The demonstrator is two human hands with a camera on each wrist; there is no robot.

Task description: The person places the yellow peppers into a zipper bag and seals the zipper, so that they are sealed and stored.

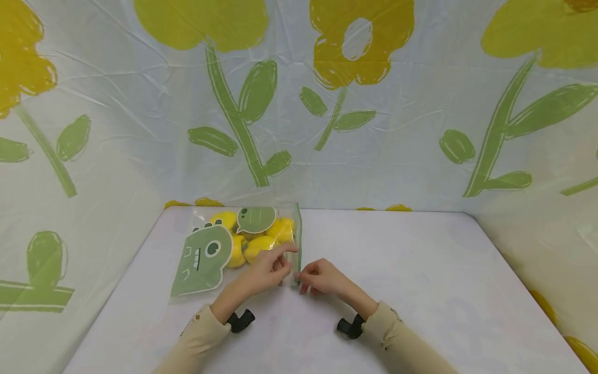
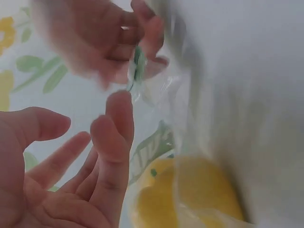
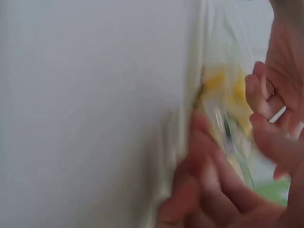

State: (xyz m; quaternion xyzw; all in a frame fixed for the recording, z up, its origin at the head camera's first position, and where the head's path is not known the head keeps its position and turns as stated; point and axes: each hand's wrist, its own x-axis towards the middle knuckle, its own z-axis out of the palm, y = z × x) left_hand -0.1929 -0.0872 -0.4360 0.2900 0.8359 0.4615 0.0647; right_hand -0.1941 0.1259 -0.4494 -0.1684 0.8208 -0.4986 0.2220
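Note:
A clear zip bag [image 1: 203, 267] with a green dinosaur print lies flat on the left side of the table. Several rounded yellow things [image 1: 259, 248] are inside it; their exact kind is hard to tell through the plastic. The green zip edge [image 1: 300, 228] runs along the bag's right side. At the near end of that edge, my right hand [image 1: 325, 277] pinches the strip between thumb and fingers. My left hand [image 1: 267, 270] is over the bag's right part, fingers loosely bent and thumb apart from them. In the left wrist view, nothing sits between the left hand's [image 2: 90, 175] thumb and fingers.
The white table [image 1: 397, 259] extends to the right of the bag. A white cloth [image 1: 397, 114] printed with yellow flowers and green stems hangs behind and along both sides. Black wrist mounts [image 1: 240, 321] show beneath the sleeves.

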